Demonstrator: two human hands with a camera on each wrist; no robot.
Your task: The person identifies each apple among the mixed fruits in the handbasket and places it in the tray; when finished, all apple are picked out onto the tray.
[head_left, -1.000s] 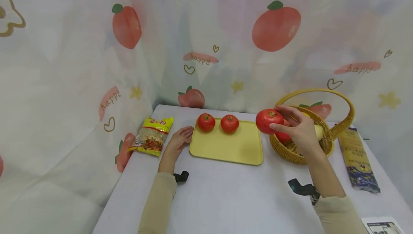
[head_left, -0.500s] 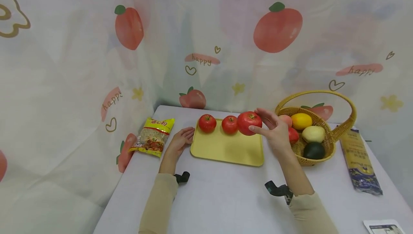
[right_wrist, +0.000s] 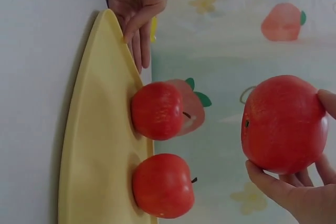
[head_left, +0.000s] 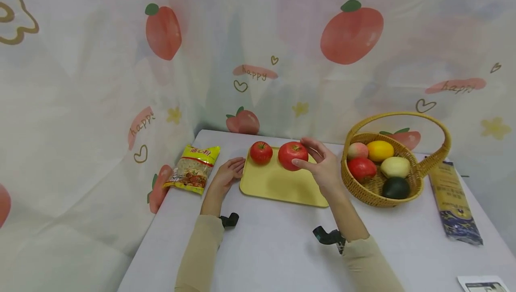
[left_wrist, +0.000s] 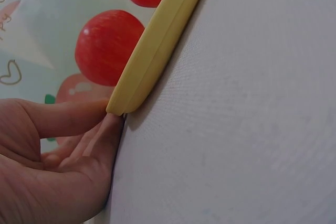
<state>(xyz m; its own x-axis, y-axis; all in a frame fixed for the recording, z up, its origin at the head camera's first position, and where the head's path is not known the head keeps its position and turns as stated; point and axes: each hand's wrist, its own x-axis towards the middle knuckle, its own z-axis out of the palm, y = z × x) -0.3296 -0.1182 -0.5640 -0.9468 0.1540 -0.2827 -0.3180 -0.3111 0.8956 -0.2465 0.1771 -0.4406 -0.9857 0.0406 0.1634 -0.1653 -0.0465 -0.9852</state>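
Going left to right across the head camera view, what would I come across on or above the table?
Yellow food bag, left hand, red apple, held red fruit, right hand, wicker basket, gold-and-blue packet.

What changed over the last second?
The right hand moved left, carrying the red fruit from by the basket to above the tray, uncovering the basket's contents. Nothing was taken hold of or let go. Unchanged: left hand at the tray's left edge, two apples on the tray.
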